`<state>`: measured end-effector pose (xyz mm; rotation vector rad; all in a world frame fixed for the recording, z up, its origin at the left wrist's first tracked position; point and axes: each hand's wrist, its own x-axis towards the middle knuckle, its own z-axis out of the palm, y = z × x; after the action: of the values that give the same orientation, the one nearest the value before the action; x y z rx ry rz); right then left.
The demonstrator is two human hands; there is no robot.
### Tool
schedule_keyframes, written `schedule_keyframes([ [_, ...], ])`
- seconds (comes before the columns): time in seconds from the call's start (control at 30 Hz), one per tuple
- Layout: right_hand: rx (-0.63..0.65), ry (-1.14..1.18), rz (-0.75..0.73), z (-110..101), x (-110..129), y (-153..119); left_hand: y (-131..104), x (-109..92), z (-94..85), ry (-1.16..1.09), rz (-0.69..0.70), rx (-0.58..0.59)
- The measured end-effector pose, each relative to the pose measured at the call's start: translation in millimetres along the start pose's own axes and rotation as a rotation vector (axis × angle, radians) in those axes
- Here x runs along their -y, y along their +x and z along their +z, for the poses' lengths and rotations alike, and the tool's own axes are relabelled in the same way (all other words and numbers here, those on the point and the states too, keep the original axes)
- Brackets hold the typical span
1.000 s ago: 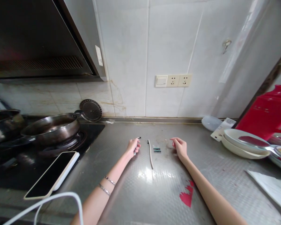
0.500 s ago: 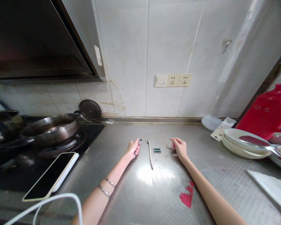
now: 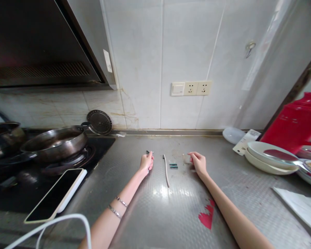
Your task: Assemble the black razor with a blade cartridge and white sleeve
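Note:
My left hand (image 3: 146,162) is closed around the handle of what looks like a razor (image 3: 149,152); its dark head sticks out above the fist, and the fingers hide most of the handle. Right of that hand, a toothbrush (image 3: 166,171) with a pale handle and dark head end lies lengthwise on the steel counter (image 3: 134,211). Beside it are small dark-green strips (image 3: 173,166), like razor cartridges. My right hand (image 3: 199,162) hovers at or rests on the counter, fingers curled with thumb and forefinger close together. Whatever sits at those fingertips is too small to make out.
A phone (image 3: 54,197) and a white cable (image 3: 75,216) lie at the left, by the hob with a pan (image 3: 57,141). Red scraps (image 3: 206,218) lie near my right forearm. Bowls (image 3: 269,162), a red jug (image 3: 292,121) and white paper (image 3: 299,207) are at the right.
The razor's head has turned and shifted a little to the left as my left hand rotated it. My right hand is almost where it was.

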<state>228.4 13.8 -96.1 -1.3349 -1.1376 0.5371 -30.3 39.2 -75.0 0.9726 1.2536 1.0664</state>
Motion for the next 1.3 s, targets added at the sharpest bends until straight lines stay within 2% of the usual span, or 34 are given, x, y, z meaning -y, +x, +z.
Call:
schedule_keyframes([
  [0.17,0.007,-0.007,0.014,0.1,-1.5,0.2,0.8,1.1,0.1,-0.026,0.014,0.016],
  [0.37,0.0,-0.022,-0.002,0.0,-1.9,-0.1,-2.5,1.5,1.6,-0.039,0.047,0.091],
  [0.57,0.009,-0.073,-0.017,0.8,-2.3,-0.2,-4.5,-1.9,2.6,-0.045,0.087,0.092],
  [0.67,-0.022,-0.131,-0.043,1.9,0.1,-3.0,-7.4,-4.4,3.7,-0.038,0.126,0.109],
  [0.77,-0.025,-0.257,-0.136,5.0,11.1,-9.4,-11.6,-6.9,5.7,0.005,0.186,0.146],
  [0.83,0.056,-0.398,-0.21,9.5,24.3,-16.5,-13.8,-8.4,6.9,0.046,0.252,0.154],
  [0.9,0.195,-0.576,-0.255,17.0,40.2,-26.7,-15.0,-9.8,7.5,0.075,0.312,0.153],
  [1.07,0.495,-0.978,-0.245,43.8,73.0,-65.5,-15.2,-13.3,6.6,0.07,0.363,0.163],
  [1.2,0.621,-1.126,-0.256,59.8,80.9,-91.3,-16.2,-16.0,6.9,0.117,0.426,0.208],
  [1.3,0.66,-1.132,-0.269,62.8,81.8,-95.9,-17.4,-17.7,7.4,0.139,0.491,0.276],
])
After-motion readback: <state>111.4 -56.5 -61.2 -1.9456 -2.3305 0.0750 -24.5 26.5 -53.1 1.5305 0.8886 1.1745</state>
